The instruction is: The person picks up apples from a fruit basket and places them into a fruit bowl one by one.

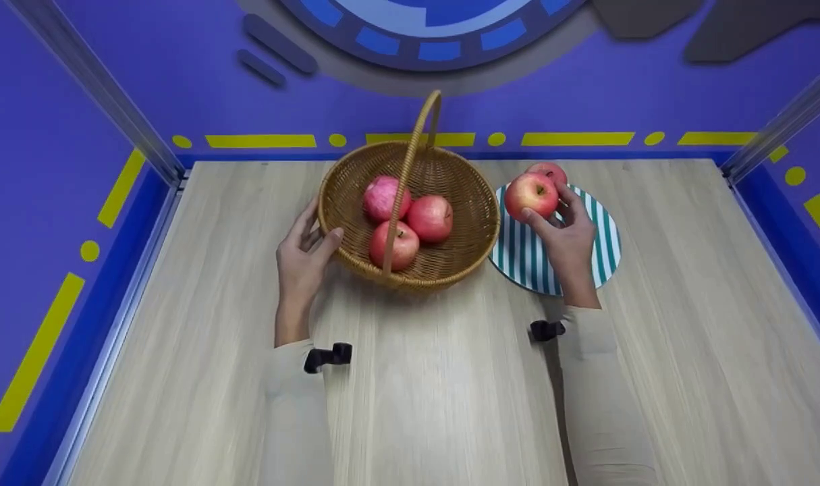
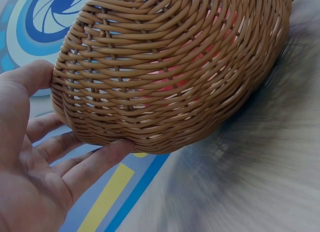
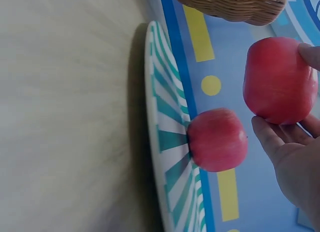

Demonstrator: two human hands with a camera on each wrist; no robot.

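Note:
In the head view a brown wicker basket [image 1: 342, 192] with a tall arched handle holds two red apples [image 1: 430, 219] and a pink round fruit [image 1: 385, 198] with a mottled surface, its kind unclear. My left hand [image 1: 305, 260] grips the basket's left side, thumb near the rim. Its fingers [image 2: 100, 164] lie against the lower weave in the left wrist view. My right hand [image 1: 568, 239] pinches a red and yellow apple [image 1: 531, 196] between thumb and fingers, held up above a green-and-white striped plate [image 1: 605, 250]. Another apple [image 3: 218, 140] rests on that plate, partly hidden in the head view.
Both sit on a pale wooden table [image 1: 430, 378], basket left of plate and close beside it. A blue-purple wall [image 1: 200, 94] with yellow marks stands right behind them. Side walls close in the table left and right. A small black device [image 1: 327, 358] is on each wrist.

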